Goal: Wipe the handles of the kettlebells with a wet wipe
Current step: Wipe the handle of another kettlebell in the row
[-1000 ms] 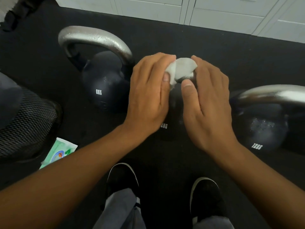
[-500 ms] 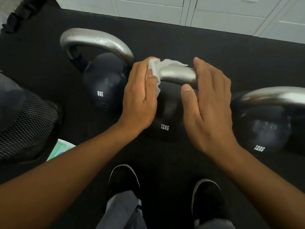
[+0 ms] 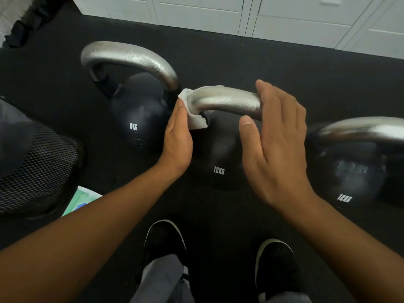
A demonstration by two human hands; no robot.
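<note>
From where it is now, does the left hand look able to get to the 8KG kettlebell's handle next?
Probably yes. The left hand holds the wipe at the middle handle's left end, right beside the 8KG handle. Nothing lies between them, and that handle's top is bare.

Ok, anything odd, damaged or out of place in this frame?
Nothing serious. The right 12KG kettlebell has pale scuffed patches on its black body. A green-and-white wipes packet lies on the floor, partly hidden by the left forearm. The left hand holds the wet wipe on the middle kettlebell's handle as expected.
</note>
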